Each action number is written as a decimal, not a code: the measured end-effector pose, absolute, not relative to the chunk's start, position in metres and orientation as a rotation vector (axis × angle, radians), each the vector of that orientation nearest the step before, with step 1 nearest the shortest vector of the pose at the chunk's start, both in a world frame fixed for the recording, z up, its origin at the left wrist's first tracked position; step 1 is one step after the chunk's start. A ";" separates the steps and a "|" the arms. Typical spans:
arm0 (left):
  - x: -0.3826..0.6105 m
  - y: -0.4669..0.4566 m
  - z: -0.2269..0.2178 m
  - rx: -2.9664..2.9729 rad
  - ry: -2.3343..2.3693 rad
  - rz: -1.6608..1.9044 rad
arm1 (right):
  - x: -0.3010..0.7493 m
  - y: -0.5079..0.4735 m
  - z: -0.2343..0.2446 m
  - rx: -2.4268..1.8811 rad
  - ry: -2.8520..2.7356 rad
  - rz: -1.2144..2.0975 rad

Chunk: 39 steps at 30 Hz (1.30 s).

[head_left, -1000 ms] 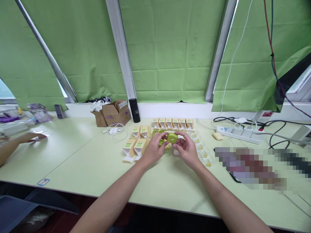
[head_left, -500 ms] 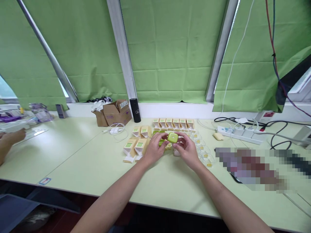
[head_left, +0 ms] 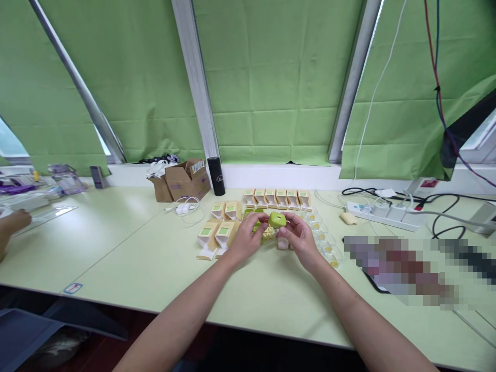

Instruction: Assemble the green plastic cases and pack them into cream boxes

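Note:
A small rounded green case (head_left: pixel 277 219) with a little dark slot is held up over the table. My right hand (head_left: pixel 300 237) pinches it from the right, thumb below and fingers behind. From the left, the curled fingertips of my left hand (head_left: pixel 248 232) meet its edge. Beneath the hands lie small yellow pieces (head_left: pixel 267 234), partly covered. A whitish block (head_left: pixel 282 243) sits under my right thumb. More green items (head_left: pixel 253 211) show behind my left hand, mostly hidden. Open cartons with green labels (head_left: pixel 223 231) stand left of my left hand, and clear plastic trays (head_left: pixel 328 249) lie right of my right hand.
A row of cartons (head_left: pixel 276 198) stands behind the hands. At the back left are a cardboard box (head_left: pixel 188 181), a black bottle (head_left: pixel 216 176) and a white charger (head_left: pixel 183 208). A power strip (head_left: pixel 387 214) with cables lies right. Another person's hand (head_left: pixel 17 221) is far left.
The green case has tilted in my fingers, so its slot faces more upward. The whitish block below shows more. The other person's hand has shifted left.

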<state>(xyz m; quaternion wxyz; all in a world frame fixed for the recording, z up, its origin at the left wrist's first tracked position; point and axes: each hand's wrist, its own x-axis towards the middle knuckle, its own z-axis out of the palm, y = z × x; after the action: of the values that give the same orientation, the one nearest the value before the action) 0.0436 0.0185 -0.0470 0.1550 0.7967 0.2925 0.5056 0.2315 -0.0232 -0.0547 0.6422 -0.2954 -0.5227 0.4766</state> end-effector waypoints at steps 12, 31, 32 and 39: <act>0.041 0.019 -0.046 2.407 0.811 1.526 | 0.231 -0.025 -0.055 -0.614 -1.187 1.154; 0.040 0.015 -0.045 2.757 0.605 1.365 | 0.225 -0.018 -0.059 -0.797 -1.216 1.082; 0.041 0.014 -0.045 2.747 0.600 1.358 | 0.224 -0.018 -0.059 -0.800 -1.226 1.073; 0.046 0.014 -0.046 2.227 0.756 1.434 | 0.228 -0.022 -0.056 -0.933 -1.287 0.712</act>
<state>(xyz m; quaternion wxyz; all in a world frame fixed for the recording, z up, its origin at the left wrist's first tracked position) 0.0459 0.0142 -0.0464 0.1924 0.7933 0.2695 0.5109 0.2277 -0.0221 -0.0556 0.6441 -0.4099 -0.5651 0.3127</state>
